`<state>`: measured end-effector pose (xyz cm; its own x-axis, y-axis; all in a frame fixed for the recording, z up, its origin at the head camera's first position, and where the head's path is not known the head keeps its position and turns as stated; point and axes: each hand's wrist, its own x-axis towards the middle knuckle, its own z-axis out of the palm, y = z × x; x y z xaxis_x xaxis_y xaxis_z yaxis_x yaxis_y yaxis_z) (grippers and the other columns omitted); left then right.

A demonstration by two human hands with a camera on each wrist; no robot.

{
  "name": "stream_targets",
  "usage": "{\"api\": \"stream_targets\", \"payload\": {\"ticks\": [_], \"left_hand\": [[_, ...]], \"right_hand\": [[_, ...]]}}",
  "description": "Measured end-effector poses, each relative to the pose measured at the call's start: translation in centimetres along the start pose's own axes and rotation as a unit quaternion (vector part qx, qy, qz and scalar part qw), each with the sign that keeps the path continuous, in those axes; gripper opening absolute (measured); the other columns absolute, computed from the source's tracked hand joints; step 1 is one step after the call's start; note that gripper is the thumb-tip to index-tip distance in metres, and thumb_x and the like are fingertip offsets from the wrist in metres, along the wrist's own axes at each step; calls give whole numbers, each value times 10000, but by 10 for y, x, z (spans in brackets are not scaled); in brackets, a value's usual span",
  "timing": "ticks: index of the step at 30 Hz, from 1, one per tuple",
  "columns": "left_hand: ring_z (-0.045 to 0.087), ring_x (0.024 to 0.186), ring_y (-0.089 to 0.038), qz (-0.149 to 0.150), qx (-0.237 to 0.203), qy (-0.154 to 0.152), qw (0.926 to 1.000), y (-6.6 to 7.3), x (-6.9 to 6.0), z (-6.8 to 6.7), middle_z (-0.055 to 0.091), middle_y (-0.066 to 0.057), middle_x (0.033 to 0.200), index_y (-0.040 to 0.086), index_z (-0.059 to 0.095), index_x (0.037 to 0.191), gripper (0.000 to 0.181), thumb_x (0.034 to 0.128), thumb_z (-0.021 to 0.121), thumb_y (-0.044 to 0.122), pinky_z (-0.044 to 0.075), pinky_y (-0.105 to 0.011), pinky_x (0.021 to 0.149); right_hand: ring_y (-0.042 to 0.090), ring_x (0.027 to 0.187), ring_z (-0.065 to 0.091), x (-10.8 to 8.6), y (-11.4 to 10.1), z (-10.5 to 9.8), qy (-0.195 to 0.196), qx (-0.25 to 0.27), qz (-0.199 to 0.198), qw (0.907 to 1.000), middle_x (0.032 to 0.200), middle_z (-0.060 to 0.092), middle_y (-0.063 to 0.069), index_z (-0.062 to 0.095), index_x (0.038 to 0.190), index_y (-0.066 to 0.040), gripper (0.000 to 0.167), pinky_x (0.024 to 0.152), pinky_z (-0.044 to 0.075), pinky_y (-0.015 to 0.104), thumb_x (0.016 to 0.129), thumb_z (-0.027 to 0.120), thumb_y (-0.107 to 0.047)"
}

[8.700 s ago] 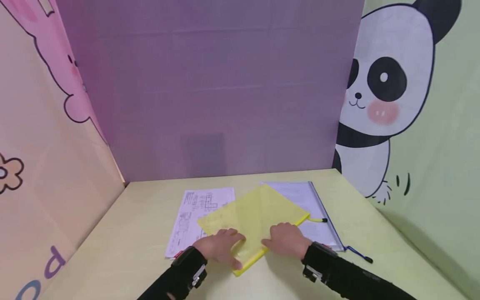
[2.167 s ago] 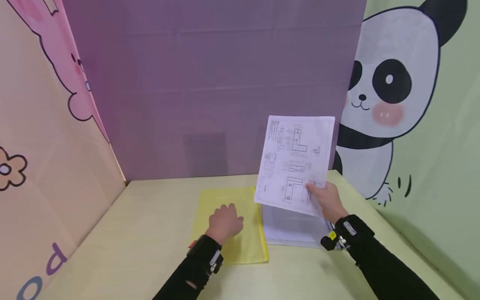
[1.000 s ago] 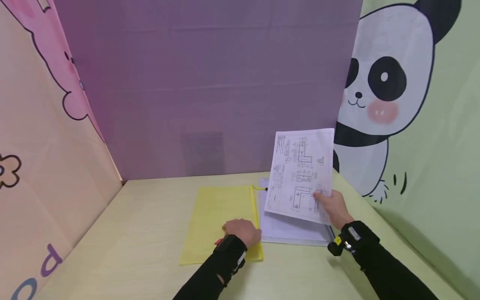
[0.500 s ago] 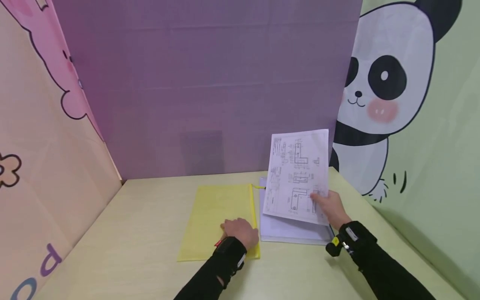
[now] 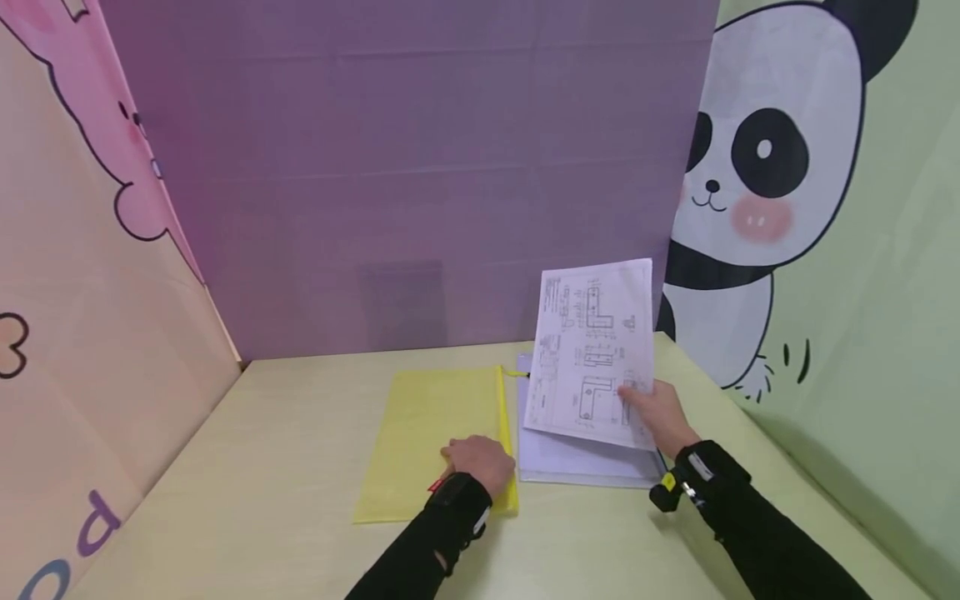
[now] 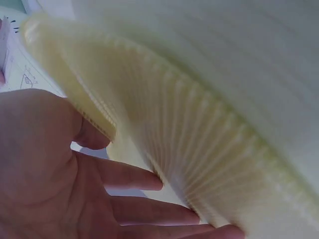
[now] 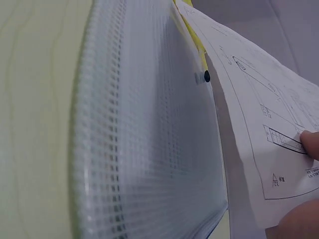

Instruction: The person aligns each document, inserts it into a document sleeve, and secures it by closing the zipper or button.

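Observation:
A yellow mesh zip pouch [image 5: 427, 417] lies on the table, its zipper along the right side. My left hand [image 5: 482, 463] is at the pouch's lower right edge. In the left wrist view, the thumb hooks the zipper edge while the other fingers reach against the rippled mesh [image 6: 169, 124]. My right hand [image 5: 662, 415] grips printed drawing sheets [image 5: 585, 342] near their lower right corner, thumb in front, and holds them tilted up. Below them lies a clear mesh zip pouch [image 5: 562, 467] with white paper inside, partly hidden by the sheets.
The pale wooden table [image 5: 300, 450] reaches back to a purple panel [image 5: 420, 167]. A panda-printed wall [image 5: 795, 217] stands right and a pink printed wall [image 5: 112, 333] left. The yellow zipper pull [image 7: 207, 75] lies over the clear pouch.
Both hands earlier held the slanted yellow pouch over the papers. Then the right hand raised the sheets, and the left hand moved to the pouch's zipper edge. The last half second shows little movement.

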<state>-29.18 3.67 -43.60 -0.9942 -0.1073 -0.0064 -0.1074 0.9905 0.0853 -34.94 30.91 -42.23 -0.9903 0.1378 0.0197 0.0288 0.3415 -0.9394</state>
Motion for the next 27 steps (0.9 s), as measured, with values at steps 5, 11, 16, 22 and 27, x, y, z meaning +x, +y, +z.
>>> {"api": "stream_targets", "payload": {"ticks": [5, 11, 16, 22, 27], "left_hand": [[553, 1270, -451, -89, 22, -90, 9999, 1, 2, 0, 650, -272, 1265, -61, 709, 1180, 404, 985, 569, 265, 535, -615, 902], [537, 1273, -482, -116, -190, -132, 9997, 1, 4, -1, 623, -285, 1305, -75, 691, 1210, 412, 987, 565, 248, 559, -639, 812], [605, 1139, -440, 202, -61, -61, 9998, -4, 5, 3, 701, -203, 1110, -31, 741, 1062, 342, 967, 581, 257, 464, -584, 978], [621, 873, -319, 459, 40, 33, 9989, -9, 5, 3, 675, -128, 872, 40, 743, 871, 300, 953, 581, 278, 469, -492, 822], [627, 838, -308, 478, 80, 81, 9988, -9, 5, -1, 676, -118, 851, 50, 743, 843, 314, 959, 585, 295, 483, -474, 801]], "right_hand": [[178, 956, 702, 1, -1, 10, -41, 141, 211, 9997, 1331, 632, 207, 458, 1498, -29, 513, 778, 545, 280, 1058, 545, -278], [192, 973, 696, 2, -4, 25, -117, 521, 374, 9979, 1345, 616, 221, 449, 1497, -10, 501, 799, 552, 296, 1055, 543, -225], [249, 1006, 681, -1, -4, 35, -126, 430, 637, 9970, 1346, 601, 229, 425, 1507, -10, 512, 816, 545, 335, 1051, 535, -214], [278, 1024, 662, -1, -1, 39, 29, 414, 851, 9955, 1352, 587, 242, 408, 1509, 15, 509, 797, 531, 332, 1053, 515, -183], [238, 961, 668, 1, -5, 38, 127, 806, 959, 9920, 1341, 572, 278, 395, 1474, 103, 502, 741, 547, 297, 1043, 515, -124]]}}
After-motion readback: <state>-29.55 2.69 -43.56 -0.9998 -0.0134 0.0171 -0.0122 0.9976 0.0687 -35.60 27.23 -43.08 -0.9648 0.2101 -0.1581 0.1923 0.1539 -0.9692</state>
